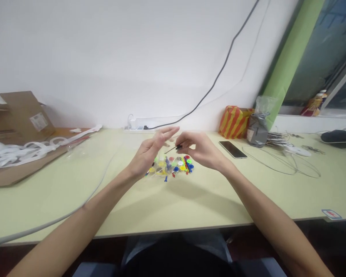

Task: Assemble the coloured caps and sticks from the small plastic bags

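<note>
Above the table's middle, my right hand (pixel 197 150) pinches a small black piece with a thin dark stem (pixel 178 147) between thumb and fingers; its exact kind is too small to make out. My left hand (pixel 154 150) is just to its left, fingers stretched out and apart, with nothing seen in them. Below both hands lies a cluster of small colourful plastic pieces (pixel 176 168), round caps and thin sticks in blue, yellow, red, green and white. Part of the cluster is hidden behind my left hand.
A smartphone (pixel 233 149) lies right of my hands, before a striped bag (pixel 233 122) and a grey package (pixel 257 130). Thin wires (pixel 294 167) spread farther right. At left are a cardboard box (pixel 25 115), white strips (pixel 14 154) and a grey cable (pixel 60 218). A power strip (pixel 135 130) sits by the wall.
</note>
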Tool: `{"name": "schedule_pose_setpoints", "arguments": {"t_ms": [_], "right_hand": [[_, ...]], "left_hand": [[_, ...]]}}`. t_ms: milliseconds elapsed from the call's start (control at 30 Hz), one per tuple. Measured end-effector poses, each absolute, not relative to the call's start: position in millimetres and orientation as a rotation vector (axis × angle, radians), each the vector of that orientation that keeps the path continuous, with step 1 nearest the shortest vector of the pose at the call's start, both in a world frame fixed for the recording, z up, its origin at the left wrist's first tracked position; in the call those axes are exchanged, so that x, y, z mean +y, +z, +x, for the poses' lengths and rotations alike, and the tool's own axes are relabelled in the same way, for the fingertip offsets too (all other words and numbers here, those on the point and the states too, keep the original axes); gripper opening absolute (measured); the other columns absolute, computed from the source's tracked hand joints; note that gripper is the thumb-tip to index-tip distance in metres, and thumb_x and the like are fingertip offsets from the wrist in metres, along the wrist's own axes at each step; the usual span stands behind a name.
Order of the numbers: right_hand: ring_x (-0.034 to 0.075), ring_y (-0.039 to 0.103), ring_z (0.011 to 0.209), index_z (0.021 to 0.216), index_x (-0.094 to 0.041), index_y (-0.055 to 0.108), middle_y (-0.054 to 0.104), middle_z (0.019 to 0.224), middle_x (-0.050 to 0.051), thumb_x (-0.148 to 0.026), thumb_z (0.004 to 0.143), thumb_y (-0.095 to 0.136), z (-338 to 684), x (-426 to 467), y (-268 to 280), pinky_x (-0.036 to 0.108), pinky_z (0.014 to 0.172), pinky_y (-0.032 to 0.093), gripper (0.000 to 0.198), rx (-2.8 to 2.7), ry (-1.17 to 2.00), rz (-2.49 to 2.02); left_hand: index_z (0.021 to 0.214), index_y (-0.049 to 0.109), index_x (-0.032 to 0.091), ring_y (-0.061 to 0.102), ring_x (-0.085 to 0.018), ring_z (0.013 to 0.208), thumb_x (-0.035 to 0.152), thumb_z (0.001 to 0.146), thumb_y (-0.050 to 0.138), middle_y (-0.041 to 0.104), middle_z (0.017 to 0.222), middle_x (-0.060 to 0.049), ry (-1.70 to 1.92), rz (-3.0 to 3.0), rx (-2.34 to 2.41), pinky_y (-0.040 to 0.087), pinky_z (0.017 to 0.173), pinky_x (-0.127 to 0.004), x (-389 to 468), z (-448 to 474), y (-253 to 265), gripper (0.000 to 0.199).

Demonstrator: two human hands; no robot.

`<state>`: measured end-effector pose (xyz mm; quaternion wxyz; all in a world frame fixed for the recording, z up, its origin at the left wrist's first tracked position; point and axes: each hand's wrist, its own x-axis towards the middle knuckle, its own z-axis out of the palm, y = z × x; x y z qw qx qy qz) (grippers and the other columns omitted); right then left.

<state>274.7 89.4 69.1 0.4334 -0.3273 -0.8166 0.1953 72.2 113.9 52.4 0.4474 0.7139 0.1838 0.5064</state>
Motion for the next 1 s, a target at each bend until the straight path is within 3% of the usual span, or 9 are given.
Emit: {"name": "schedule_pose_setpoints", "arguments": {"t_ms": [167, 367, 533, 700, 833, 1000], "right_hand": [[0.02, 0.072, 0.086, 0.09, -0.018, 0.071, 0.074, 0.091, 0.004, -0.025, 0.078, 0.076, 274.3, 86.6, 63.6, 0.035, 0.081, 0.06, 0.014, -1.828, 0.697, -0.707], [0.02, 0.071, 0.084, 0.092, -0.018, 0.072, 0.073, 0.095, 0.006, -0.035, 0.072, 0.084, 276.8, 95.9, 57.2, 0.037, 0.083, 0.059, 0.028, -1.461, 0.698, -0.616], [0.019, 0.068, 0.084, 0.097, -0.019, 0.072, 0.071, 0.091, 0.005, -0.035, 0.08, 0.078, 287.9, 105.3, 51.9, 0.036, 0.081, 0.057, 0.024, -1.543, 0.517, -0.77], [0.021, 0.06, 0.096, 0.1, -0.025, 0.073, 0.06, 0.101, 0.006, -0.026, 0.091, 0.064, 296.2, 105.8, 54.0, 0.039, 0.087, 0.052, 0.012, -1.698, -0.016, -0.886], [0.025, 0.053, 0.106, 0.106, -0.031, 0.072, 0.055, 0.109, 0.008, -0.021, 0.096, 0.056, 298.1, 101.6, 55.7, 0.046, 0.095, 0.047, 0.021, -1.741, -0.32, -0.892], [0.026, 0.052, 0.106, 0.109, -0.032, 0.072, 0.058, 0.112, 0.009, -0.014, 0.097, 0.051, 295.7, 88.3, 64.5, 0.046, 0.093, 0.047, 0.031, -1.929, -0.349, -0.838]], "left_hand": [[0.136, 0.063, 0.032, 0.058, -0.025, 0.118, 0.061, 0.093, 0.056, 0.059, 0.14, -0.009, 1.276, 1.759, 0.401, 0.046, 0.102, -0.039, 118.1, 66.9, 54.8, 0.053], [0.157, 0.029, 0.039, 0.061, -0.031, 0.122, 0.037, 0.071, 0.088, 0.055, 0.143, -0.014, 1.02, 1.723, 0.356, 0.051, 0.098, -0.043, 119.8, 71.1, 42.9, 0.104], [0.147, 0.046, 0.024, 0.071, -0.027, 0.096, 0.039, 0.078, 0.082, 0.069, 0.12, -0.015, 0.966, 1.814, 0.569, 0.059, 0.075, -0.035, 127.9, 77.2, 23.2, 0.079], [0.135, 0.058, 0.021, 0.071, -0.023, 0.087, 0.041, 0.076, 0.083, 0.074, 0.107, -0.013, 1.069, 1.918, 0.635, 0.057, 0.07, -0.031, 135.2, 73.3, 20.6, 0.067], [0.142, 0.052, 0.024, 0.07, -0.021, 0.086, 0.035, 0.076, 0.083, 0.073, 0.101, -0.008, 1.026, 2.034, 0.594, 0.056, 0.074, -0.03, 134.2, 69.9, 27.1, 0.074], [0.153, 0.035, 0.026, 0.07, -0.021, 0.082, 0.031, 0.074, 0.085, 0.071, 0.098, -0.008, 0.727, 2.008, 0.495, 0.054, 0.071, -0.029, 125.7, 68.8, 33.9, 0.093]]}}
